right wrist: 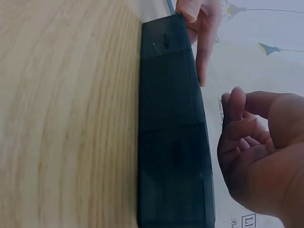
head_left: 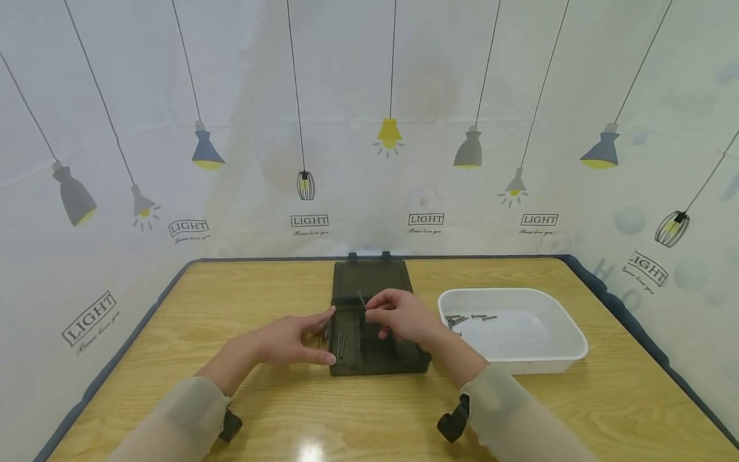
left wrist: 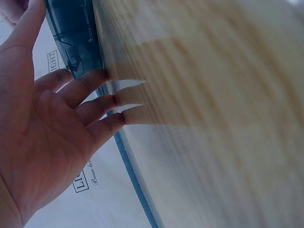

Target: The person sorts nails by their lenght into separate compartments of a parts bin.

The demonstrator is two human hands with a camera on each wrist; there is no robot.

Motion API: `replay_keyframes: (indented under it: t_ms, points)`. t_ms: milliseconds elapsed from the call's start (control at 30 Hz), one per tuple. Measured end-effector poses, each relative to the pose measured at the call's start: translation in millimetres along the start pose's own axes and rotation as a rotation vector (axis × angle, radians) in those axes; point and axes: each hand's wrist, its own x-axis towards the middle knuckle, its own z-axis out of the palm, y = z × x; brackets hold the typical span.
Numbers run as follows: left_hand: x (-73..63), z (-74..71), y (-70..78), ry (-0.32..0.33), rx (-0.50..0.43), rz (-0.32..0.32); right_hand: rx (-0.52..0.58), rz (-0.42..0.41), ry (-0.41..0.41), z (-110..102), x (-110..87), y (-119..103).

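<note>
A dark translucent plastic case [head_left: 372, 279] lies on the table with its lid laid back. My left hand [head_left: 283, 340] rests against its left side, thumb at the near corner and index finger farther back; the left wrist view shows the fingers extended along the case wall [left wrist: 76, 33]. Over the case, my right hand [head_left: 401, 314] pinches a thin metal screw [head_left: 362, 299] between thumb and index finger, tip pointing up. A couple of similar screws [head_left: 343, 346] lie in the left compartment. In the right wrist view, the right hand [right wrist: 256, 152] hides the screw.
To the right of the case stands a white plastic tub [head_left: 514, 366], with several screws [head_left: 456, 319] lying near its left end. The wooden table [head_left: 260, 404] meets a cloth backdrop printed with lamps [head_left: 369, 192] along its far and side edges.
</note>
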Motion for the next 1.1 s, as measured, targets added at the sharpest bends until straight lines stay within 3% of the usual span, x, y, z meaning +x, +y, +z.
replay_keyframes:
  t_ms: [200,567,900,1100]
  points:
    - [-0.6,0.1,-0.3,-0.010,0.005,0.002,0.010,-0.003,-0.030,12.9,2.6,1.9]
    - [0.0,0.2,-1.2,-0.008,0.014,0.000,-0.037,0.005,-0.010,21.9,2.8,2.8]
    - [-0.7,0.3,-0.9,-0.005,0.000,0.009,-0.067,-0.046,-0.056,15.3,-1.6,3.0]
    - [-0.6,0.3,-1.1,0.000,0.000,0.002,-0.077,-0.072,-0.064,-6.2,-12.7,0.1]
